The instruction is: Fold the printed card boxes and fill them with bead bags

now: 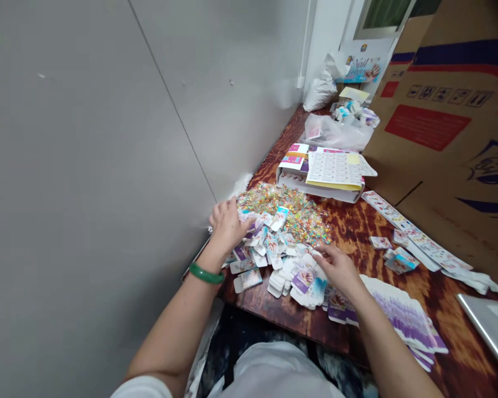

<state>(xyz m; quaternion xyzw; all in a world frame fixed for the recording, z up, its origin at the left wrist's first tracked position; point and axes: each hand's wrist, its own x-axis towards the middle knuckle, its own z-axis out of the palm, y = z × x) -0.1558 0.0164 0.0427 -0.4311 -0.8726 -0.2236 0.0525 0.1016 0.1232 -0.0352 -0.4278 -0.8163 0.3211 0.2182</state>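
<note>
While your left hand [227, 222] and right hand [339, 267] stood open, hasty sweeping risked scattering the small white-and-purple cardboard boxes [273, 245] between them.

The reddish-brown wooden table [348, 226] has a dark streaked grain and a slightly glossy finish. The small white, purple and blue printed boxes [274, 249] look like smooth, thin card; the clear packets of multicoloured pieces [309, 221] are crinkled, shiny plastic. The thin, whitish translucent bag [348, 134] is wrinkled plastic. The large brown carton [427, 171] is matt cardboard, the white printed label sheet [332, 168] flat paper. The round green bangle [206, 275] is smooth and polished; the grey panelled wall [87, 138] is smooth with a soft sheen.
</note>
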